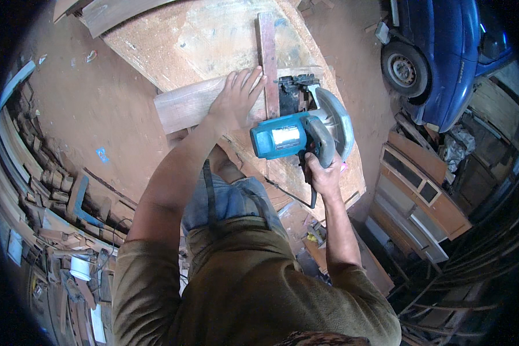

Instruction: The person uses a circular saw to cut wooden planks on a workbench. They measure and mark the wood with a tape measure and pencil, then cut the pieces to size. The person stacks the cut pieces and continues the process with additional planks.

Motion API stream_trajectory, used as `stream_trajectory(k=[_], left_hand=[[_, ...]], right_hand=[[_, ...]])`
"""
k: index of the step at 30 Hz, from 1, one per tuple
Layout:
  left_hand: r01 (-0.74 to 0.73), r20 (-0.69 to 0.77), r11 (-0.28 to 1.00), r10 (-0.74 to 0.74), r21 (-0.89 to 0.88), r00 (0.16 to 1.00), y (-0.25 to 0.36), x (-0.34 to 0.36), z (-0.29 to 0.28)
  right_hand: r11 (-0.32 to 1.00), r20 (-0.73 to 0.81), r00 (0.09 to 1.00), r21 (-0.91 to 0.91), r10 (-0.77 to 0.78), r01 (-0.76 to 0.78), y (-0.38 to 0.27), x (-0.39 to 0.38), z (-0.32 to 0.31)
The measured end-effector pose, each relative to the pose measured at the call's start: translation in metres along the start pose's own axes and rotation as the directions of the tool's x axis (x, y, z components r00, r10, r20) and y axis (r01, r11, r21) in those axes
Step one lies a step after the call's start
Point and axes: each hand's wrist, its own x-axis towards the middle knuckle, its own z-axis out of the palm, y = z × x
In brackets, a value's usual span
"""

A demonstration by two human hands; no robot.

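Note:
My right hand [324,175] is wrapped round the rear handle of a teal circular saw [282,136]. The saw rests over the right end of a wooden board [184,104], with its grey blade guard [335,118] on the right side. Its black base lies against a narrow reddish wooden strip [267,52], set across the board as a straight edge. My left hand [236,101] lies flat on the board with fingers stretched, the fingertips reaching the strip. Most of the blade is hidden by the guard and body.
Under the board is a sawdust-covered worktable [207,40]. A black cord [291,196] hangs from the saw's handle. Another plank [118,14] lies at the table's far left. Scrap wood [34,155] is heaped at left, a blue car [444,63] stands at far right, and a wooden cabinet piece [421,196] lies nearer.

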Motion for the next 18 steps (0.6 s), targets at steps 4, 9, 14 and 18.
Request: stream_trajectory(k=[4,9,14,18], left_hand=[[-0.003,-0.030,1.000,0.003,0.011,1.000,-0.002,0.000,0.005],[0.023,0.000,1.000,-0.023,-0.015,1.000,0.000,0.000,0.004],[0.023,0.062,0.995,-0.017,-0.093,0.998,0.000,0.006,0.000],[0.029,0.008,0.995,-0.028,-0.094,1.000,0.003,0.007,0.009]], right_hand=[[0.999,-0.018,1.000,-0.031,-0.013,0.012,-0.007,0.001,0.003],[0.998,-0.035,0.999,-0.060,-0.031,0.029,-0.011,0.003,0.007],[1.000,-0.021,1.000,0.015,0.002,-0.002,-0.008,0.002,0.004],[0.998,-0.014,0.999,-0.045,-0.045,0.044,-0.015,0.003,0.005]])
